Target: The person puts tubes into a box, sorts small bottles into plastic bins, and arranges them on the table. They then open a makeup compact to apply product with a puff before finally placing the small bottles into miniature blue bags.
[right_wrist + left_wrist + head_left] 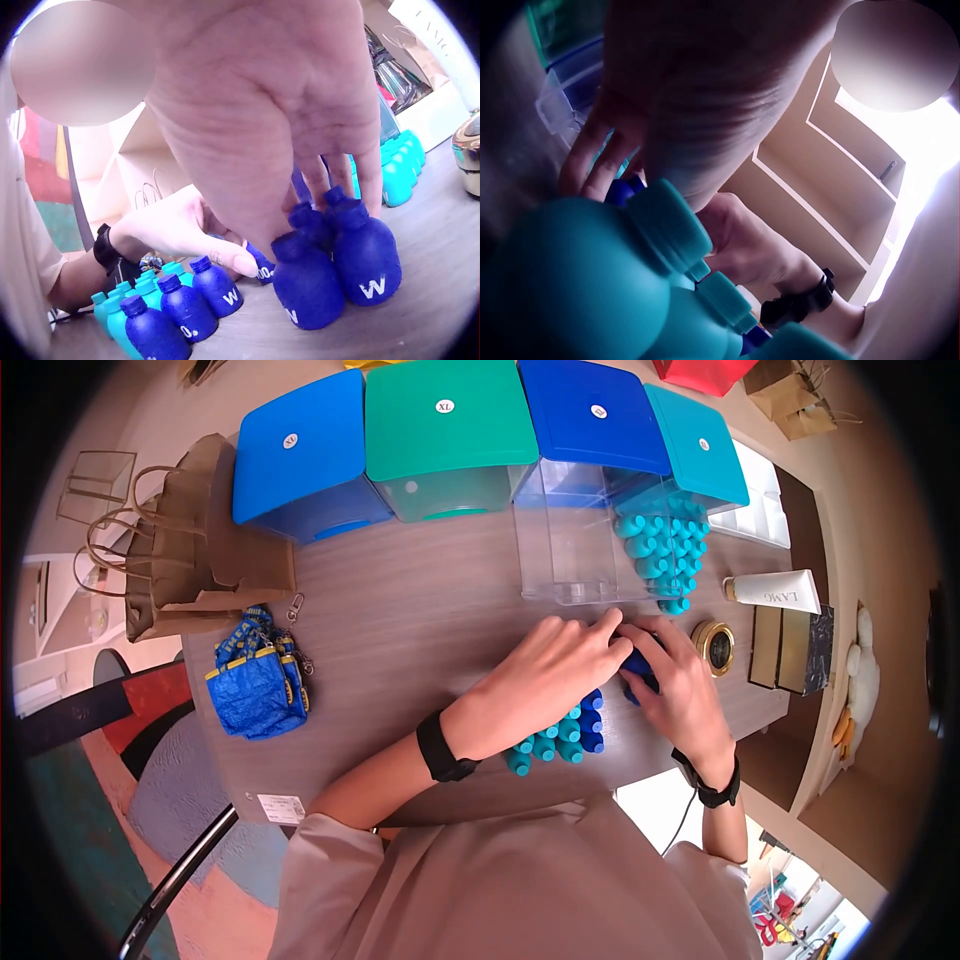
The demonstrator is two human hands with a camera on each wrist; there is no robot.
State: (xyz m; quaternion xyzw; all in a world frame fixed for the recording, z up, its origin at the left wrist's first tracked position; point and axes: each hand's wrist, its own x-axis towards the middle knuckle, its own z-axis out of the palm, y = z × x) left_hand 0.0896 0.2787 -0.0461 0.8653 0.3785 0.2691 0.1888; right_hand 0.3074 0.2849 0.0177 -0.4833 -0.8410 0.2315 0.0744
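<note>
My right hand (685, 685) curls over a small cluster of dark blue bottles (367, 259), with its fingers behind them and its palm above. Some have a white "W" on the front. My left hand (545, 670) reaches across to the same spot, and its thumb lies against a tilted dark blue bottle (259, 259), the fingers' far side hidden. Beneath the left wrist, rows of teal bottles (545, 746) stand beside a row of dark blue bottles (592, 722). In the left wrist view, a large teal bottle (577, 277) stands close below the left palm.
Ahead are lidded bins, including a green-lidded bin (445, 420), and a clear container (565, 550). More teal bottles (665, 550) stand beside it. At right are a white tube (775, 592) and a gold-rimmed jar (714, 648). Paper bags (230, 550) and a blue pouch (258, 690) occupy the left.
</note>
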